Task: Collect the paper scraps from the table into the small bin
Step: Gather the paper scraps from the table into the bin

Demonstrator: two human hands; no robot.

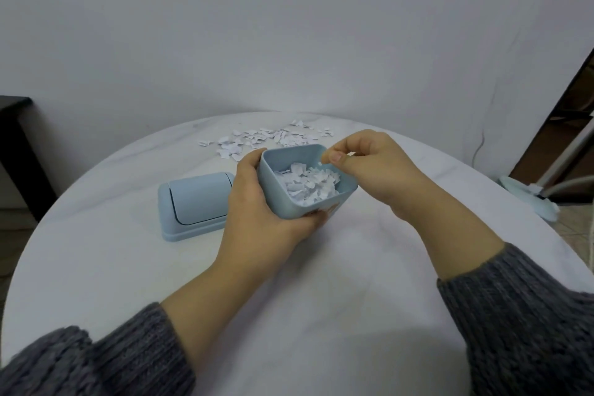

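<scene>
Head view: left hand (257, 206) gripping bin (283, 202), right hand (373, 167) fingers (337, 157) pinching scraps (351, 154) above; next, releasing, then reaching far pile (257, 141).

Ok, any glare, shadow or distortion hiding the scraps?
Head view: soft even light, no glare; wide-angle bending bows the rim of the round white table; loose white paper scraps at the far side show low contrast; those in the small light-blue plastic bin the left hand grips read clearly; whether the right hand pinches one is too small to tell.
</scene>
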